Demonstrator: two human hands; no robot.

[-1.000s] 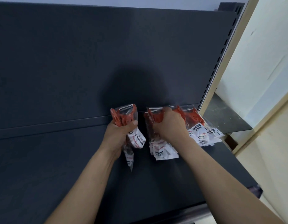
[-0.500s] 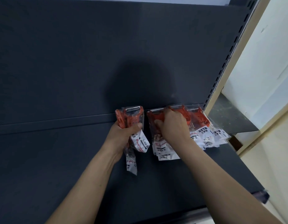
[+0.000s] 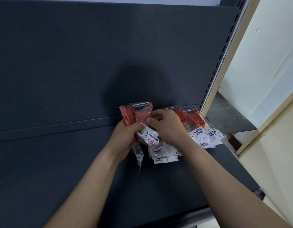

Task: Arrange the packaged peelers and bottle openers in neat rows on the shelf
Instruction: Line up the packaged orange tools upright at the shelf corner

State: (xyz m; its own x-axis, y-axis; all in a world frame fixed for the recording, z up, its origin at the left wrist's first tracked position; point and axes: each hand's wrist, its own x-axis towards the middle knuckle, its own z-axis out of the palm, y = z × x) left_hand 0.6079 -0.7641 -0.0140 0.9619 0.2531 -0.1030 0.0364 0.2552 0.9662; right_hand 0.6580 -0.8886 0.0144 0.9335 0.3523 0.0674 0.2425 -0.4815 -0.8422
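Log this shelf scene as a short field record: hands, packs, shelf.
left hand: grips held packs
held packs: bunch of orange peelers in clear bags, upright
right hand: pinches the bunch's front bag
shelved packs: overlapping row lying on the shelf, tops toward back panel, right end
shelf: dark grey

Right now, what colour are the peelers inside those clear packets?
Orange-red, seen best in the head view, on the peelers gripped by the left hand.

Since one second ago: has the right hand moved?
Yes. The right hand has left the stack of packs lying by the shelf upright and gone leftward to the bundle that the left hand grips, pinching its wrapper.
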